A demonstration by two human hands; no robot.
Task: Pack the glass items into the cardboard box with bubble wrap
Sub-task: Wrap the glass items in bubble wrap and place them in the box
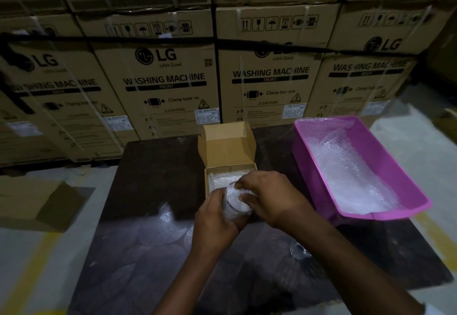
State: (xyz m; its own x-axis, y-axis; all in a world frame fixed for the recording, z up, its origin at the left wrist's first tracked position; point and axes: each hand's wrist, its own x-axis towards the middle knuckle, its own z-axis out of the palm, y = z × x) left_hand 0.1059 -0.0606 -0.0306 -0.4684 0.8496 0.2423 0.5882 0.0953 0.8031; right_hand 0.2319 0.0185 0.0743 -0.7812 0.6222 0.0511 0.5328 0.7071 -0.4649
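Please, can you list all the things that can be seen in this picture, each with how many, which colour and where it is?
glass: one, clear, stuffed with bubble wrap, held in both hands in front of the small box.
small cardboard box: one, brown, lid open, bubble wrap inside, at the far middle of the table.
pink tub: one, at the right of the table, holding bubble wrap.
second glass: one, clear, on the table beside the right forearm.
table: one, dark.
washing machine cartons: many, brown, stacked behind the table.
flat cardboard: one, brown, on the floor at left.
left hand: grips the glass.
right hand: fingers on the wrap at the glass mouth.
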